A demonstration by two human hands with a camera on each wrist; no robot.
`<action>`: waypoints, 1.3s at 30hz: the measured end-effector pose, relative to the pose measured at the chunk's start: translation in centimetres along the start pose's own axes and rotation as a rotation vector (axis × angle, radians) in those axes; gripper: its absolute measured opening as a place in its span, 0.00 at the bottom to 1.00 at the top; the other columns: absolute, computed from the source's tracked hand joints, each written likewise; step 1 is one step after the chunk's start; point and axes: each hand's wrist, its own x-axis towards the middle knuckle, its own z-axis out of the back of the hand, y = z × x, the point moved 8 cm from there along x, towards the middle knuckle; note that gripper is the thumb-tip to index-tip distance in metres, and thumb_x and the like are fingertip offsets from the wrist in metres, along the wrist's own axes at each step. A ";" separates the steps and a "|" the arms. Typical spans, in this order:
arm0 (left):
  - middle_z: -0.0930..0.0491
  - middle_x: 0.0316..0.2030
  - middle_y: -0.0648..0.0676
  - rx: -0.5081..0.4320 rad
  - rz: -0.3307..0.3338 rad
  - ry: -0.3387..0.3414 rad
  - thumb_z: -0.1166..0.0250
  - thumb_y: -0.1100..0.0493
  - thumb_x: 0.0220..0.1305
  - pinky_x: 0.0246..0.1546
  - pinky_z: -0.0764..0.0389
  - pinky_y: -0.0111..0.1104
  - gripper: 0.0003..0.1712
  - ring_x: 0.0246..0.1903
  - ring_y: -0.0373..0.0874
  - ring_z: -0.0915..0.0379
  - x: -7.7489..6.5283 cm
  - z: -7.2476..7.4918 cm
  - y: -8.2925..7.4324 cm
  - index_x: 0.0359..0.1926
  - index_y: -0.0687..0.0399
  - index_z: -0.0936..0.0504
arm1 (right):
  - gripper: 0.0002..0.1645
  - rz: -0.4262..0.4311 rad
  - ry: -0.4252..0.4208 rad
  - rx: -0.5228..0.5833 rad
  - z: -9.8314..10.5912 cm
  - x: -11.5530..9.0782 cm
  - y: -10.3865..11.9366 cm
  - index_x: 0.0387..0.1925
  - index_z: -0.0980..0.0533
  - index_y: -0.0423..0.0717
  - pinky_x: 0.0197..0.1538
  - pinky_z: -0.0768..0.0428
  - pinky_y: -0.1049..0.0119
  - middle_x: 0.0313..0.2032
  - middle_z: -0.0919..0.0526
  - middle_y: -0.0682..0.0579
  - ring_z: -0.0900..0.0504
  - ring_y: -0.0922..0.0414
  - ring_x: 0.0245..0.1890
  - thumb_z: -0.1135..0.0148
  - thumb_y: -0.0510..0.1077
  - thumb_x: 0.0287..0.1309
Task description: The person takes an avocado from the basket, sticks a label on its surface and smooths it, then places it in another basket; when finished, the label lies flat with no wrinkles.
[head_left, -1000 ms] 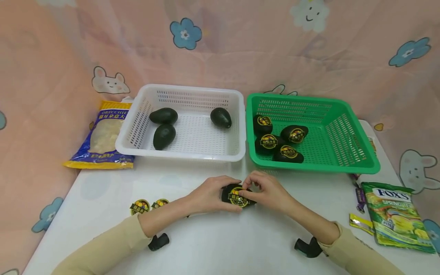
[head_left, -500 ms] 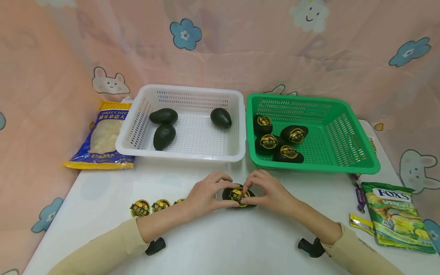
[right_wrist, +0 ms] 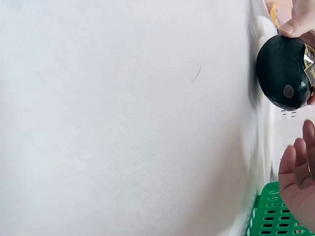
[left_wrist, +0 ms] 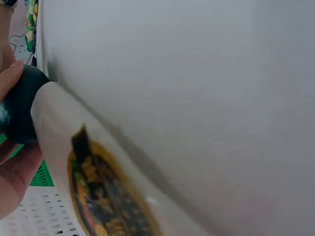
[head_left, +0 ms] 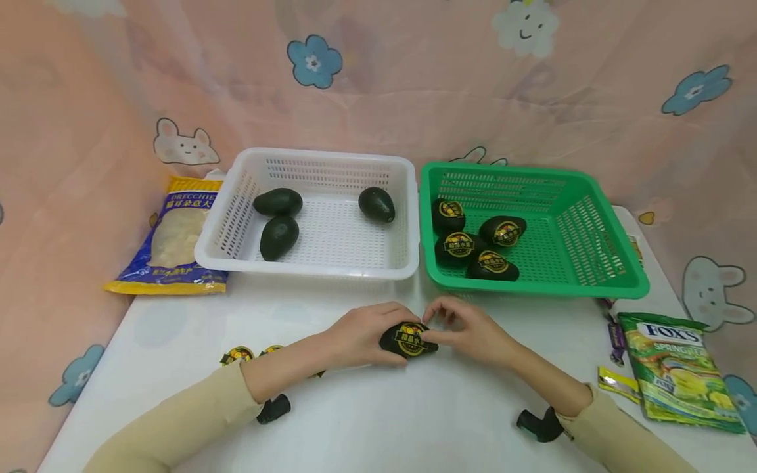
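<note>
My left hand (head_left: 369, 334) grips a dark green avocado (head_left: 393, 340) between thumb and fingers, low over the table in front of the baskets. A round black-and-gold sticker (head_left: 409, 339) lies on its upper face. My right hand (head_left: 470, 332) is at the avocado's right end, its thumb and forefinger apart with the thumb at the sticker's edge; its other fingers curl loosely. In the right wrist view the avocado (right_wrist: 280, 73) shows its stem end. Beneath my left forearm lies a row of stickers (head_left: 238, 355), partly hidden; the left wrist view shows their white backing sheet (left_wrist: 54, 110) curling up.
Behind stand a white basket (head_left: 307, 268) with three plain avocados and a green basket (head_left: 591, 291) with several stickered ones. A pasta bag (head_left: 177, 236) leans at the left. At the right lie a FOX'S candy bag (head_left: 680, 374), a yellow packet (head_left: 618, 383) and a purple-wrapped sweet (head_left: 616, 341).
My right thumb and forefinger have drawn back to the right from over the sticker, uncovering more of it. My left hand's forefinger has shifted off the avocado's top; it still grips the fruit.
</note>
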 end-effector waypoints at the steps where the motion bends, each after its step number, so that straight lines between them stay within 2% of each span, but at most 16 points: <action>1: 0.24 0.55 0.43 -0.010 -0.006 0.003 0.23 0.45 0.50 0.49 0.24 0.31 0.37 0.51 0.35 0.28 0.2 0.2 -0.2 0.61 0.44 0.26 | 0.14 -0.064 -0.025 0.061 0.4 -0.2 -0.4 0.43 0.22 0.48 0.44 0.23 0.65 0.40 0.19 0.54 0.24 0.56 0.40 0.31 0.49 0.59; 4: 0.23 0.53 0.43 -0.070 -0.077 -0.066 0.22 0.46 0.48 0.49 0.25 0.28 0.36 0.50 0.33 0.28 1.0 2.1 -1.7 0.59 0.46 0.24 | 0.20 -0.274 -0.115 0.330 1.6 -1.1 -1.6 0.52 0.25 0.36 0.45 0.21 0.68 0.45 0.19 0.47 0.21 0.59 0.42 0.40 0.47 0.67; 6: 0.22 0.52 0.44 -0.102 -0.145 -0.141 0.21 0.47 0.47 0.50 0.26 0.27 0.37 0.50 0.33 0.28 2.3 4.1 -3.0 0.58 0.48 0.24 | 0.21 -0.403 -0.200 0.559 2.1 -1.9 -2.4 0.52 0.28 0.33 0.44 0.21 0.70 0.45 0.19 0.48 0.22 0.61 0.42 0.44 0.47 0.70; 8: 0.22 0.53 0.46 -0.099 -0.182 -0.188 0.21 0.47 0.46 0.51 0.26 0.27 0.37 0.51 0.34 0.28 4.1 6.1 -4.0 0.58 0.50 0.23 | 0.16 -0.490 -0.274 0.770 2.3 -2.5 -2.8 0.48 0.26 0.36 0.44 0.21 0.71 0.42 0.20 0.51 0.22 0.62 0.41 0.47 0.47 0.72; 10: 0.23 0.54 0.47 -0.063 -0.158 -0.191 0.21 0.45 0.47 0.53 0.28 0.27 0.38 0.53 0.35 0.29 6.7 7.5 -4.4 0.58 0.50 0.23 | 0.13 -0.541 -0.328 0.896 2.3 -2.8 -3.1 0.41 0.24 0.41 0.42 0.22 0.73 0.37 0.21 0.55 0.23 0.63 0.37 0.47 0.47 0.72; 13: 0.25 0.56 0.47 0.024 -0.060 -0.120 0.25 0.42 0.51 0.52 0.29 0.27 0.39 0.54 0.37 0.30 11.1 8.1 -3.7 0.62 0.49 0.26 | 0.12 -0.567 -0.353 0.950 2.2 -2.8 -3.4 0.33 0.22 0.47 0.41 0.23 0.73 0.33 0.21 0.56 0.25 0.63 0.34 0.44 0.48 0.70; 16: 0.31 0.63 0.51 0.094 0.047 -0.050 0.30 0.40 0.57 0.55 0.28 0.32 0.43 0.58 0.41 0.32 15.0 7.2 -2.0 0.68 0.50 0.33 | 0.13 -0.587 -0.355 0.932 1.9 -2.8 -3.8 0.31 0.22 0.48 0.39 0.24 0.72 0.31 0.21 0.57 0.26 0.62 0.32 0.40 0.51 0.67; 18: 0.39 0.69 0.54 0.129 0.131 -0.016 0.32 0.38 0.59 0.59 0.29 0.38 0.48 0.65 0.47 0.38 16.7 6.4 -0.7 0.73 0.51 0.41 | 0.14 -0.591 -0.348 0.929 1.7 -2.7 -4.0 0.29 0.22 0.49 0.39 0.24 0.72 0.30 0.21 0.57 0.27 0.62 0.31 0.39 0.52 0.66; 21: 0.50 0.74 0.57 0.169 0.209 0.000 0.35 0.37 0.61 0.64 0.34 0.42 0.52 0.71 0.52 0.50 17.5 5.9 0.5 0.76 0.51 0.49 | 0.15 -0.583 -0.336 0.941 1.4 -2.6 -4.1 0.27 0.22 0.49 0.39 0.24 0.71 0.28 0.22 0.57 0.27 0.62 0.31 0.40 0.52 0.67; 23: 0.50 0.74 0.56 0.183 0.217 -0.008 0.36 0.36 0.62 0.66 0.37 0.43 0.50 0.72 0.52 0.53 17.2 6.1 0.5 0.76 0.50 0.47 | 0.15 -0.572 -0.335 0.949 1.5 -2.6 -4.1 0.27 0.22 0.49 0.39 0.24 0.71 0.28 0.23 0.57 0.28 0.62 0.31 0.40 0.52 0.67; 26: 0.40 0.70 0.53 0.166 0.151 -0.052 0.38 0.40 0.65 0.63 0.33 0.37 0.40 0.68 0.46 0.43 15.8 7.0 -0.2 0.72 0.50 0.37 | 0.15 -0.556 -0.355 0.958 1.8 -2.7 -4.1 0.27 0.23 0.49 0.37 0.24 0.71 0.27 0.23 0.57 0.28 0.61 0.30 0.41 0.52 0.68; 28: 0.31 0.65 0.51 0.124 0.094 -0.088 0.38 0.44 0.67 0.59 0.29 0.36 0.32 0.63 0.44 0.35 14.2 7.5 -0.6 0.67 0.50 0.30 | 0.16 -0.547 -0.375 0.958 2.1 -2.8 -4.1 0.26 0.23 0.49 0.37 0.24 0.72 0.27 0.23 0.57 0.28 0.62 0.30 0.42 0.51 0.68; 31: 0.21 0.53 0.48 0.048 0.014 -0.159 0.37 0.50 0.67 0.51 0.25 0.32 0.20 0.53 0.40 0.27 10.8 8.1 -0.9 0.57 0.50 0.21 | 0.15 -0.543 -0.361 0.941 2.2 -3.0 -3.8 0.28 0.23 0.49 0.36 0.24 0.72 0.28 0.23 0.57 0.28 0.62 0.30 0.43 0.51 0.69; 35: 0.17 0.39 0.44 -0.177 -0.029 -0.223 0.35 0.56 0.66 0.43 0.22 0.28 0.09 0.40 0.36 0.23 5.2 7.9 -0.2 0.44 0.51 0.15 | 0.11 -0.524 -0.222 0.867 1.6 -2.9 -2.6 0.39 0.21 0.46 0.37 0.24 0.72 0.32 0.23 0.55 0.27 0.62 0.32 0.43 0.49 0.69; 37: 0.16 0.37 0.44 -0.334 0.003 -0.202 0.34 0.57 0.66 0.39 0.20 0.30 0.07 0.37 0.38 0.22 2.3 7.4 0.8 0.42 0.52 0.14 | 0.12 -0.487 -0.114 0.807 1.0 -2.3 -1.4 0.45 0.22 0.43 0.39 0.24 0.71 0.33 0.23 0.54 0.27 0.61 0.33 0.42 0.47 0.68; 39: 0.15 0.37 0.48 -0.466 0.089 -0.153 0.35 0.56 0.67 0.38 0.19 0.33 0.09 0.36 0.40 0.20 -0.2 6.4 2.3 0.43 0.53 0.14 | 0.14 -0.427 -0.015 0.716 0.7 -1.3 0.3 0.46 0.23 0.41 0.39 0.23 0.69 0.34 0.23 0.51 0.26 0.59 0.33 0.40 0.47 0.67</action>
